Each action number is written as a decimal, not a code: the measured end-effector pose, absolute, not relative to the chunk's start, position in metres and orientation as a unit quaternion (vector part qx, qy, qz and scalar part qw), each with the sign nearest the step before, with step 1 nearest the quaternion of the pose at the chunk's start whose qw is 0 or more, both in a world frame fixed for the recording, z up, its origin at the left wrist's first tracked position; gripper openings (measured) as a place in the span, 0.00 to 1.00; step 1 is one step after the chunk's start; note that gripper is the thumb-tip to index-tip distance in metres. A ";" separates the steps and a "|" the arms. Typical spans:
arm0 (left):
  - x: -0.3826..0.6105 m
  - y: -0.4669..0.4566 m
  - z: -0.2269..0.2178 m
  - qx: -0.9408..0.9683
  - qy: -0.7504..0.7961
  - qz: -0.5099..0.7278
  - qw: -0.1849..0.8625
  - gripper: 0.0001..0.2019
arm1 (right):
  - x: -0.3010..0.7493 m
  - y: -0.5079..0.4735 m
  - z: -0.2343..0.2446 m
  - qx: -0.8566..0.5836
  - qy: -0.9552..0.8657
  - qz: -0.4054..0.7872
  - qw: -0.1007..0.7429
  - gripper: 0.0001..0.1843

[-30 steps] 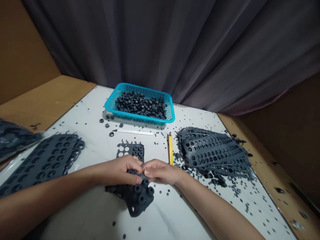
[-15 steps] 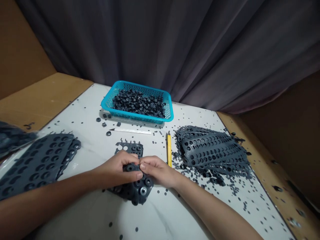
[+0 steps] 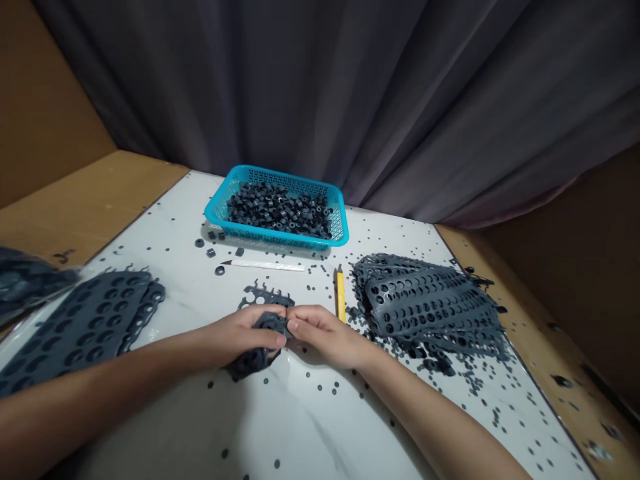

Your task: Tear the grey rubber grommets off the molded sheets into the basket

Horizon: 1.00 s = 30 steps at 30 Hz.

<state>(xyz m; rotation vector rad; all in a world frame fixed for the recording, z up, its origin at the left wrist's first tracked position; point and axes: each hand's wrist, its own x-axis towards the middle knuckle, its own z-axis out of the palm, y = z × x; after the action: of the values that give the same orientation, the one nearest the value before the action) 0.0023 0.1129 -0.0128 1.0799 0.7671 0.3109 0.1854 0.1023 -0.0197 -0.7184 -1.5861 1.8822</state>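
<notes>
My left hand (image 3: 253, 331) is closed around a dark grey perforated rubber sheet (image 3: 270, 319), which looks bent in the grip. Pressed up against it, my right hand (image 3: 320, 335) pinches the sheet's right edge between thumb and fingers. Whether a single loose part sits in that pinch cannot be made out. The far end of a sheet with open holes and small hooked tabs (image 3: 267, 297) shows just beyond the hands. Just past the right hand lies a yellow-handled cutter (image 3: 341, 293).
A blue basket (image 3: 280, 239) full of small dark rubber parts stands at the back, with a white pen-like tool (image 3: 265, 265) before it. Unpunched sheets (image 3: 95, 320) lie left, beside a plastic bag (image 3: 30, 280). Punched sheets (image 3: 425, 300) are stacked right, amid scattered tiny discs.
The rubber sheet has been tilted and folded up, so its flat face with rings no longer shows. Both hands stay together, slightly higher. The view has shifted a little.
</notes>
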 end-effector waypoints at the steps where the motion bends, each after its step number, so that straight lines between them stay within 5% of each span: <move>1: 0.002 0.115 -0.015 0.479 0.344 0.151 0.794 0.06 | 0.183 0.102 -0.025 -0.250 -0.539 0.747 0.299 0.20; 11: -0.001 0.116 -0.029 0.362 0.239 0.207 0.877 0.07 | 0.170 0.097 -0.033 -0.147 -0.322 0.880 0.315 0.17; 23: -0.002 0.116 -0.041 0.289 0.189 0.239 0.908 0.09 | 0.163 0.095 -0.031 -0.130 -0.264 0.891 0.345 0.19; 27: -0.010 0.127 -0.043 0.246 0.206 0.358 0.877 0.11 | 0.180 0.100 -0.022 -0.115 -0.213 0.868 0.434 0.21; 30: -0.009 0.130 -0.041 0.274 0.190 0.330 0.883 0.13 | 0.186 0.102 -0.020 -0.120 -0.255 0.851 0.443 0.20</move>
<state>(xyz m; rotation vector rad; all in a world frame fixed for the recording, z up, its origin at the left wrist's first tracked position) -0.0091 0.1301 -0.0406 0.5710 0.3953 0.6875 0.1856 0.1024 -0.0196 -0.2973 -0.6330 2.1101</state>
